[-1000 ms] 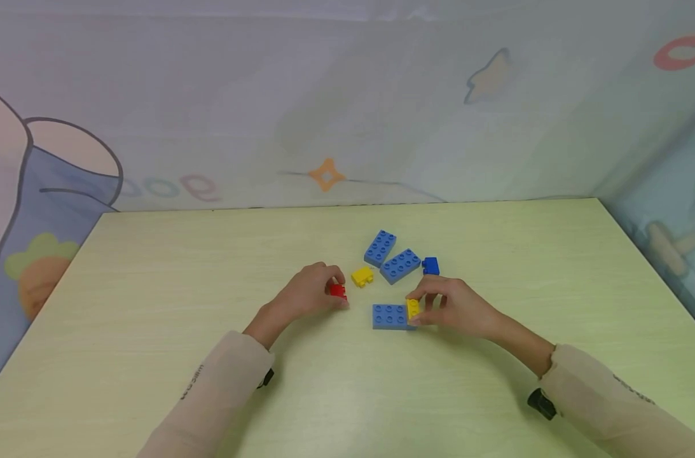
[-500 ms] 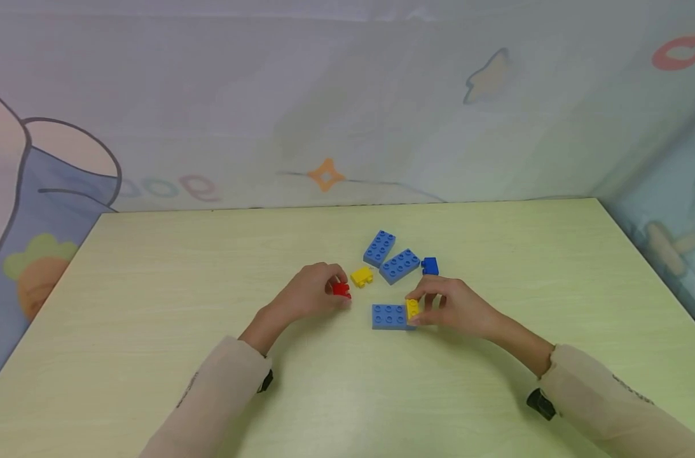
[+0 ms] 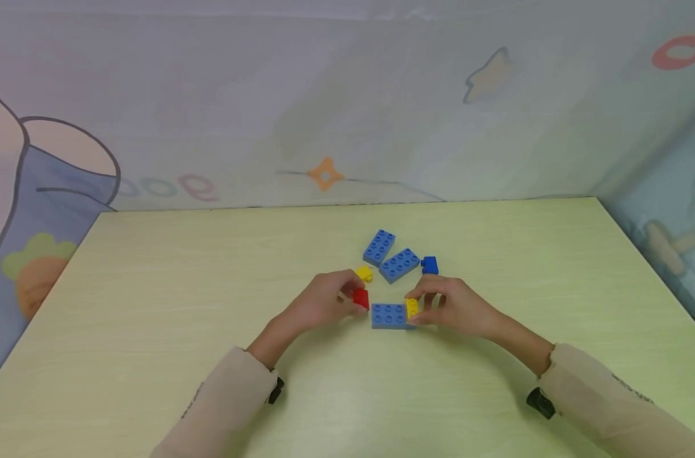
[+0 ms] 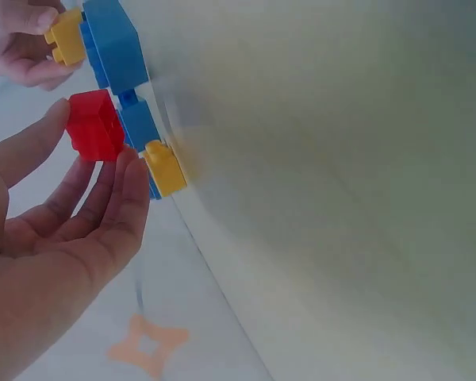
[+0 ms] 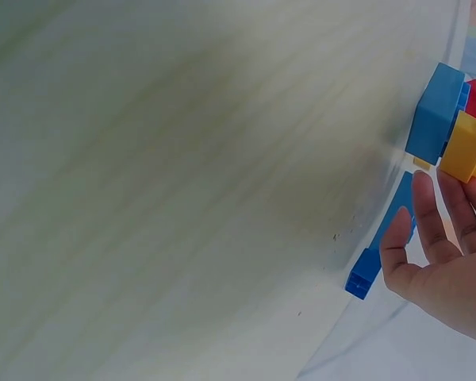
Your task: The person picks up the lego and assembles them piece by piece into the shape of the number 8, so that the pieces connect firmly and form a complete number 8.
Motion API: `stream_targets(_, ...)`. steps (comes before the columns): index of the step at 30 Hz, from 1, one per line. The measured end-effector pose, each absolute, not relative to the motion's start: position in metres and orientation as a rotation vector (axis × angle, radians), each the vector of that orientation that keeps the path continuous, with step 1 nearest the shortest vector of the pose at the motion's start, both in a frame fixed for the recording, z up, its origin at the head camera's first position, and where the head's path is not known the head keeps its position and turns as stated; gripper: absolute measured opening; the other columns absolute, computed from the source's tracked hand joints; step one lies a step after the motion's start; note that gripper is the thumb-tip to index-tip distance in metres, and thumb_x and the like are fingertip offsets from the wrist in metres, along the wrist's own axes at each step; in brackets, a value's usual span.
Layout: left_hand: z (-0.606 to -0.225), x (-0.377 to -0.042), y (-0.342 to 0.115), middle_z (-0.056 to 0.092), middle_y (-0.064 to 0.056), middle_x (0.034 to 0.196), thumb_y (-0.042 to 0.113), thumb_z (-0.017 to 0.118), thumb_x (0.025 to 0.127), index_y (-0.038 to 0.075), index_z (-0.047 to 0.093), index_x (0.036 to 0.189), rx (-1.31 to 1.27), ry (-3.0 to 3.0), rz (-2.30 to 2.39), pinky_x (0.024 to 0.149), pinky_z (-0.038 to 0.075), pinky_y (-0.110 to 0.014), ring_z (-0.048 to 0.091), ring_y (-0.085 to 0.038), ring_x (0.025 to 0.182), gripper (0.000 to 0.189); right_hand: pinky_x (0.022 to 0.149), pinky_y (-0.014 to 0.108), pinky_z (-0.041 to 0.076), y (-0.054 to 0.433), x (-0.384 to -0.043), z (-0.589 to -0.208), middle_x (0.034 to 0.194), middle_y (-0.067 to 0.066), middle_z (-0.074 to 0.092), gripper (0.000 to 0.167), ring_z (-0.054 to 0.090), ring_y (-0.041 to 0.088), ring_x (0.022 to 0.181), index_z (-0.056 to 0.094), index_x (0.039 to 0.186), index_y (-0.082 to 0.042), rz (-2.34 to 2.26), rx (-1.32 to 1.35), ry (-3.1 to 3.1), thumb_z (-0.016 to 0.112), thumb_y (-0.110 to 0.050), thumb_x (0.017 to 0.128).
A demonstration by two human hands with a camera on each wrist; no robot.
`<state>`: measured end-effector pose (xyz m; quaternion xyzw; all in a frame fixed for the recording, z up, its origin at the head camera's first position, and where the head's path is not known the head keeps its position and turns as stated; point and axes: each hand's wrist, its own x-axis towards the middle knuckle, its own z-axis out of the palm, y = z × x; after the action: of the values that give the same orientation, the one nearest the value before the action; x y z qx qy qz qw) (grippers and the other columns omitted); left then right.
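In the head view a large blue brick (image 3: 388, 316) lies flat on the table, studs up. My right hand (image 3: 456, 305) pinches a small yellow brick (image 3: 412, 309) on the right end of it; the right wrist view shows this yellow brick (image 5: 462, 148) against the blue brick's studded side. Between thumb and fingers my left hand (image 3: 324, 302) holds a small red brick (image 3: 361, 298), just left of the blue brick and apart from the yellow one. The red brick (image 4: 95, 125) shows plainly in the left wrist view.
Behind the hands lie two more large blue bricks, one farther back (image 3: 378, 247) and one nearer (image 3: 399, 265). A small dark blue brick (image 3: 430, 265) sits to their right. A loose yellow brick (image 3: 364, 274) lies just beyond the left fingers. A printed cloth (image 3: 347, 102) hangs behind the table.
My left hand has moved right with the red brick, toward the large blue brick, and the red brick has turned. My right hand stays in place on the yellow brick.
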<state>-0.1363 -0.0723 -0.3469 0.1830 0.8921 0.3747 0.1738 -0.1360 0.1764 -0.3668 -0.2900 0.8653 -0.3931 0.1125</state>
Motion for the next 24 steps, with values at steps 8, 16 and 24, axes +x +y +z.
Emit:
stream_targets(8, -0.349, -0.133, -0.067, 0.059, -0.003, 0.094, 0.01, 0.068, 0.082, 0.002, 0.059, 0.105, 0.555, 2.508, 1.106, 0.079, 0.047, -0.028, 0.055, -0.02, 0.091, 0.026, 0.063, 0.026, 0.046, 0.175, -0.137, -0.366, 0.084, -0.002, 0.059, 0.031, 0.055, 0.02, 0.077, 0.066, 0.1, -0.001, -1.166, -0.859, 2.527, 0.076, -0.014, 0.074)
stream_targets(16, -0.347, -0.129, -0.062, 0.06, -0.004, 0.095, 0.01, 0.067, 0.083, 0.001, 0.058, 0.104, 0.609, 2.476, 1.118, 0.081, 0.048, -0.029, 0.057, -0.02, 0.093, 0.025, 0.063, 0.026, 0.046, 0.175, -0.137, -0.364, 0.084, -0.002, 0.059, 0.031, 0.055, 0.019, 0.076, 0.066, 0.1, 0.0, -1.162, -0.851, 2.524, 0.076, -0.014, 0.074)
stream_targets(24, -0.348, -0.128, -0.056, 0.061, -0.004, 0.097, 0.009, 0.067, 0.083, 0.001, 0.057, 0.105, 0.66, 2.495, 1.079, 0.08, 0.047, -0.029, 0.056, -0.02, 0.094, 0.026, 0.063, 0.026, 0.046, 0.174, -0.136, -0.364, 0.084, -0.002, 0.059, 0.03, 0.055, 0.018, 0.075, 0.066, 0.1, -0.001, -1.166, -0.847, 2.521, 0.076, -0.014, 0.074)
